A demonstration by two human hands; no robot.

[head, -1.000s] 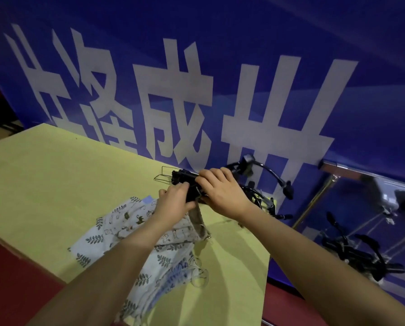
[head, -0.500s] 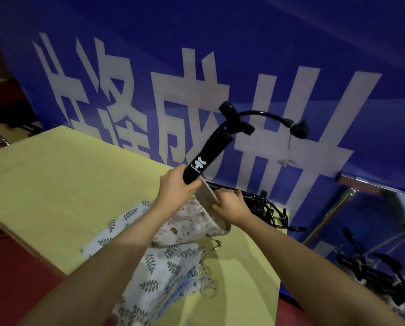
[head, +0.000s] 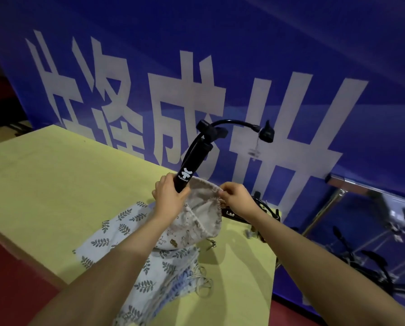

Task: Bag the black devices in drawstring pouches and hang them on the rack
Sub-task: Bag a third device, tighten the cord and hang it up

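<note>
My left hand (head: 168, 198) grips the lower end of a black tube-shaped device (head: 192, 165) with a white logo, tilted up to the right. A curved black hose with a nozzle (head: 266, 132) arches from its top. My right hand (head: 234, 196) pinches the rim of a beige printed drawstring pouch (head: 203, 220), holding its mouth open just under the device's lower end. More black devices (head: 264, 210) lie on the table behind my right wrist, partly hidden.
Several leaf-print pouches (head: 135, 255) with loose cords lie piled on the yellow table (head: 55, 189). A blue banner with white characters (head: 220, 90) stands behind. At the right, a metal rack (head: 333, 198) and more black devices (head: 370, 267) on the floor.
My left hand lifted the black device off the table and stood it upright. My right hand let go of it, took the beige pouch's rim and pulled the mouth wide open.
</note>
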